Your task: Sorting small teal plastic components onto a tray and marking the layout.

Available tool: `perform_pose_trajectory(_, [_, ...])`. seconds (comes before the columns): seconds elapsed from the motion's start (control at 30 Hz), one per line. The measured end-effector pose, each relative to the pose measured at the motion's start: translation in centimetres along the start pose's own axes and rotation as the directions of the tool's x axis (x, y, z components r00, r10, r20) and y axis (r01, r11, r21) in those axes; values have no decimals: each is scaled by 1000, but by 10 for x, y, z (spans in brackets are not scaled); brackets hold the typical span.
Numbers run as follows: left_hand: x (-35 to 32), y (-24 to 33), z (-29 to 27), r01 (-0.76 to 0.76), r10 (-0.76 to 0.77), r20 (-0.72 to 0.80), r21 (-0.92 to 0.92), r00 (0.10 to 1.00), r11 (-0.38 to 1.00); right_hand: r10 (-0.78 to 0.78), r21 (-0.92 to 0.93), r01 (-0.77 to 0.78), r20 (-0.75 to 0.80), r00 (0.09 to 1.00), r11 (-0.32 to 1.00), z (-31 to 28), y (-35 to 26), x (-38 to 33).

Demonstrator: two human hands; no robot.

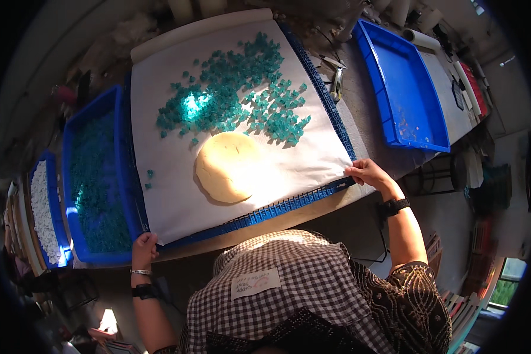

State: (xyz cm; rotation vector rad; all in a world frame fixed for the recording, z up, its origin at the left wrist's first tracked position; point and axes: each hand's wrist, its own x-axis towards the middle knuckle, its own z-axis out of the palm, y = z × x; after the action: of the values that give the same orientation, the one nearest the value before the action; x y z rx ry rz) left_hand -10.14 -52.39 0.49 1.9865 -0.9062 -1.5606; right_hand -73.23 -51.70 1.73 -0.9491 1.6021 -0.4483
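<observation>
While both hands' fingers pinch the white sheet [171,194] over a blue tray [289,203] on the cluttered table [360,112], room edges blur darkly.

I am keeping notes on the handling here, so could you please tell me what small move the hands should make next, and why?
Probably lift both near corners a little: the left hand and right hand already pinch the white sheet, while the teal pieces lie scattered at its far end, beyond the yellow disc.
</observation>
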Motion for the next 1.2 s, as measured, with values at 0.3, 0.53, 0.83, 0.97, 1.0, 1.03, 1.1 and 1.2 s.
perform_pose_trajectory(0.3, [-1, 14, -1, 138, -134, 66, -57, 989, 989, 86, -14, -88, -109, 990, 996, 6, 4, 2])
perform_pose_trajectory(0.53, [-9, 27, 16, 151, -149, 38, -77, 988, 986, 47, 242, -9, -149, 988, 970, 11, 1, -5])
perform_pose_trajectory(0.83, [0, 11, 16, -26, 14, -86, -130, 996, 991, -105, 253, 195, -330, 938, 948, 26, 12, 0])
perform_pose_trajectory(0.97, [-2, 12, 28, -111, 88, -136, -176, 987, 978, -152, 233, 263, -407, 901, 936, 33, 14, 0])
perform_pose_trajectory(1.0, [-2, 13, 28, -110, 86, -137, -179, 987, 978, -153, 231, 263, -405, 901, 937, 34, 15, 0])
perform_pose_trajectory(1.03, [-1, 13, 28, -97, 74, -138, -167, 988, 981, -172, 176, 268, -425, 889, 947, 34, 16, 0])
perform_pose_trajectory(1.1, [-1, 11, 24, -81, 58, -148, -157, 987, 984, -195, 120, 271, -435, 879, 955, 35, 16, 1])
perform_pose_trajectory(1.2, [1, 4, 15, -27, 9, -131, -135, 991, 991, -290, -39, 305, -438, 851, 952, 41, 16, 4])
